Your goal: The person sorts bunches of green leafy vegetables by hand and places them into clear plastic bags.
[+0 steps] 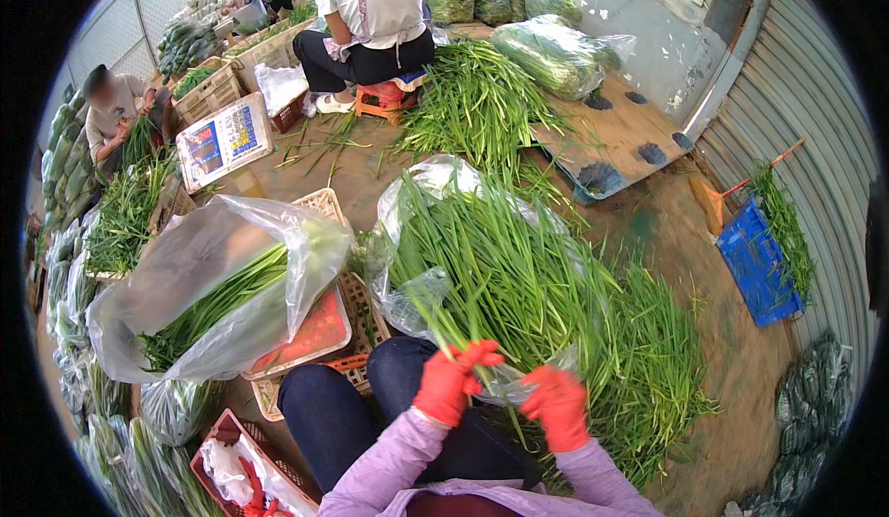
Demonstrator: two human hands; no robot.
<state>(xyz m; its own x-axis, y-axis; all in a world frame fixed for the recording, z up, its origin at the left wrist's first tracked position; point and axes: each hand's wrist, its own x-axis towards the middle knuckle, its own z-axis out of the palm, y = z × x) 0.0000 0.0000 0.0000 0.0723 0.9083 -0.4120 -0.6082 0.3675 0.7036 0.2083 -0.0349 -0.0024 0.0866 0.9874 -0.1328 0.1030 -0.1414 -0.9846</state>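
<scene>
Both my hands wear red gloves and lilac sleeves. My left hand [452,378] is closed around the cut ends of a thick bunch of long green chives [500,258] that fans away from me over my knees. My right hand [558,406] grips the same bunch's base together with a fold of the clear plastic bag [412,299] lying under the chives. More loose chives [648,350] spread on the floor to my right.
At my left a clear bag of chives [213,304] lies on a scale tray over plastic crates [356,308]. A person sits on a red stool [384,100] ahead by a chive pile [477,100]; another person [111,109] sits far left. A blue crate [759,271] stands right.
</scene>
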